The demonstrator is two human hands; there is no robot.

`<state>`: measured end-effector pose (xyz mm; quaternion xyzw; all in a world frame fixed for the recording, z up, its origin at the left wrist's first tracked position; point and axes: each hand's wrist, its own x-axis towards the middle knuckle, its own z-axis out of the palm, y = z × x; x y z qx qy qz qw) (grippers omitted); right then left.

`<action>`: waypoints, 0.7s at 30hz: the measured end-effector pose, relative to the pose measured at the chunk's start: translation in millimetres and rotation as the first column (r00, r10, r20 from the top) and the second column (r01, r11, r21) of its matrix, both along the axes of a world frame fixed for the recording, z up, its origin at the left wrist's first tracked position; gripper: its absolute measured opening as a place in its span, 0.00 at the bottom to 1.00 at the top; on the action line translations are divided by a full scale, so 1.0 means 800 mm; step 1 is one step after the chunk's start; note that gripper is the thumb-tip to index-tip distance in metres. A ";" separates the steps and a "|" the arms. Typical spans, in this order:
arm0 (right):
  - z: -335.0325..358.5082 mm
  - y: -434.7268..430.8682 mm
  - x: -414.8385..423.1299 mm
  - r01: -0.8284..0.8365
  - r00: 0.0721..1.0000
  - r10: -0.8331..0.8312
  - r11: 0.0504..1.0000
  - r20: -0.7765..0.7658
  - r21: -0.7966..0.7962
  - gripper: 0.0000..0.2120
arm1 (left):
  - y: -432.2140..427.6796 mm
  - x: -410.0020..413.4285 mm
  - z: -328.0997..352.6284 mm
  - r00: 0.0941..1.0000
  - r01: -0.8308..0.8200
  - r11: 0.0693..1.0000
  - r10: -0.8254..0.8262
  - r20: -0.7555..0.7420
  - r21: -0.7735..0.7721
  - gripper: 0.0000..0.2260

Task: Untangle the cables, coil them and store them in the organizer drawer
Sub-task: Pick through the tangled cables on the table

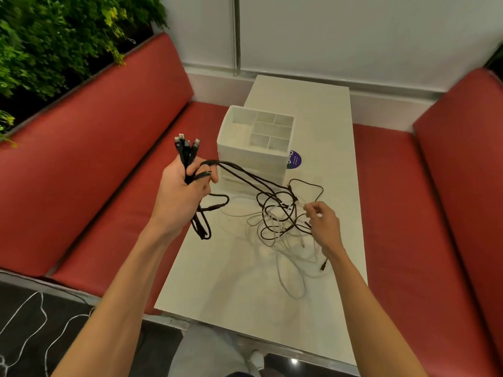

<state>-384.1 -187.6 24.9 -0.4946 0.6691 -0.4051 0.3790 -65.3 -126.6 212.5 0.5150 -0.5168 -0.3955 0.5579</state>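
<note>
Head view: left hand [181, 186] is fisted round the black cables [186, 151] just below their plugs, raised at 10 o'clock of the tangle [283, 221] on the table [217, 281]. Probably keeps the ends sorted while strands draw taut. Right hand [324, 224] at the tangle's 3 o'clock, fingers curled close; can't tell if a strand is pinched. Organizer [255, 148] at 12 o'clock, drawers look closed. Nothing coiled yet.
</note>
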 end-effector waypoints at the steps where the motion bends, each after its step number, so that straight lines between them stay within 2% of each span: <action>1: -0.003 -0.002 -0.002 0.030 0.999 -0.030 1.000 -0.024 0.002 0.08 | 0.002 -0.001 -0.004 1.000 0.013 1.000 -0.013 -0.003 0.018 0.18; 3: -0.014 -0.004 -0.003 0.030 0.997 -0.028 0.999 -0.076 0.019 0.06 | 0.007 -0.008 -0.008 0.998 0.069 0.996 -0.069 -0.009 0.049 0.20; 6: -0.025 0.005 0.008 -0.090 0.983 0.084 0.996 -0.160 -0.027 0.04 | 0.010 -0.029 -0.007 0.987 0.151 0.986 -0.155 0.051 0.068 0.27; 9: -0.016 0.026 0.029 -0.180 0.947 0.139 0.976 -0.288 -0.123 0.10 | 0.006 -0.052 -0.007 0.970 0.221 0.969 -0.230 0.083 0.107 0.16; 11: -0.006 0.044 0.047 -0.121 0.945 0.051 0.972 -0.322 -0.202 0.11 | 0.002 -0.063 -0.010 0.961 0.246 0.961 -0.258 0.095 0.125 0.15; 12: 0.002 0.056 0.056 -0.038 0.955 -0.037 0.969 -0.295 -0.244 0.10 | 0.000 -0.067 -0.012 0.958 0.258 0.957 -0.271 0.096 0.132 0.15; 14: 0.018 0.081 0.075 0.135 0.964 -0.203 0.929 -0.170 -0.344 0.09 | -0.002 -0.070 -0.013 0.952 0.268 0.953 -0.284 0.112 0.141 0.16; 15: 0.024 0.094 0.084 0.167 0.966 -0.232 0.899 -0.117 -0.405 0.08 | -0.003 -0.070 -0.013 0.951 0.265 0.954 -0.283 0.126 0.143 0.15; 16: 0.026 0.106 0.093 0.145 0.972 -0.214 0.873 -0.101 -0.465 0.07 | -0.004 -0.070 -0.012 0.950 0.261 0.955 -0.280 0.135 0.142 0.15; 18: 0.018 0.126 0.110 -0.046 0.977 -0.062 0.871 -0.202 -0.490 0.03 | -0.007 -0.068 -0.014 0.949 0.250 0.959 -0.270 0.161 0.133 0.14; 20: -0.006 0.139 0.124 -0.252 0.919 0.115 0.908 -0.376 -0.336 0.08 | -0.008 -0.064 -0.013 0.948 0.242 0.963 -0.260 0.185 0.115 0.07; 21: -0.024 0.144 0.127 -0.295 0.887 0.171 0.924 -0.429 -0.242 0.12 | -0.010 -0.061 -0.012 0.950 0.228 0.968 -0.245 0.194 0.106 0.06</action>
